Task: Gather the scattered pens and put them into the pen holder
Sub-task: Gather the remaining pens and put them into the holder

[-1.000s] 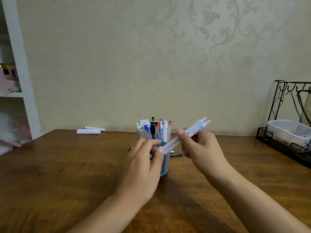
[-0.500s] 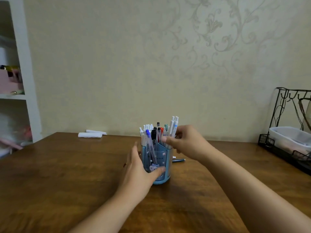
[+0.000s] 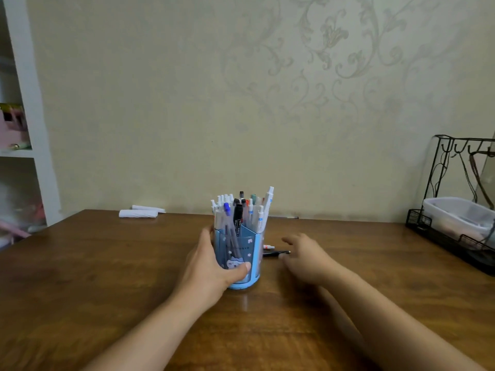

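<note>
A translucent blue plastic pen holder stands at the centre of the frame on the brown wooden table, packed with upright pens, mostly white-bodied with a few dark and coloured caps. The left hand wraps around the holder's left side, thumb pressed against its front wall. The right hand hovers just right of the holder, fingers loosely spread and holding nothing. Between that hand and the holder, a black pen and a white pen with a red tip lie on the table. Two white rolled items rest at the table's far left edge. A black wire rack holding a clear plastic box sits at the right.
</note>
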